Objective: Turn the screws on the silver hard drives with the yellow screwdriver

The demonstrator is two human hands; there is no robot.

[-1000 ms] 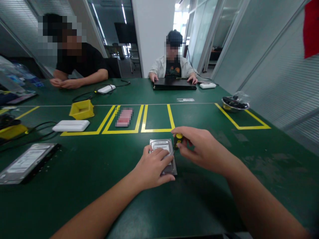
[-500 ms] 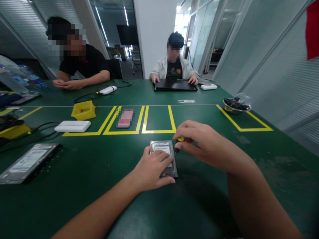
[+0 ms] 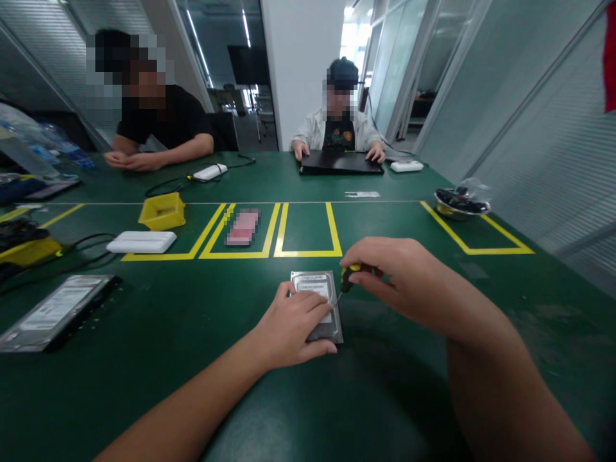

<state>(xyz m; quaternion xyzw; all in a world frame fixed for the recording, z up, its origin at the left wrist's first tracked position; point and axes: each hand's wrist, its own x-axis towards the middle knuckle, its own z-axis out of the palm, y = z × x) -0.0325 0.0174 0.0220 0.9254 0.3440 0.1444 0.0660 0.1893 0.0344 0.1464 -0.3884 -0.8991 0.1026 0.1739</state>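
Observation:
A silver hard drive [image 3: 328, 330] with a white label lies flat on the green table [image 3: 202, 321]. Over its left part rests my left hand [image 3: 293, 321], fingers spread across the label and thumb along the near edge. My right hand [image 3: 385, 266] is closed on a small yellow and black screwdriver [image 3: 348, 276], just right of the drive. Its thin shaft slants down to the drive's right edge; whether the tip touches a screw is too small to tell.
Another hard drive [image 3: 62, 311] lies at the left. Beyond are white power strips [image 3: 142, 242], a yellow bin [image 3: 162, 212], a pink object [image 3: 242, 228] and a metal bowl [image 3: 459, 205] of dark items. Two people sit across, one touching a black panel [image 3: 341, 163].
My right hand has shifted slightly right, and more of the screwdriver shows below its fingers. My left hand remains on the drive.

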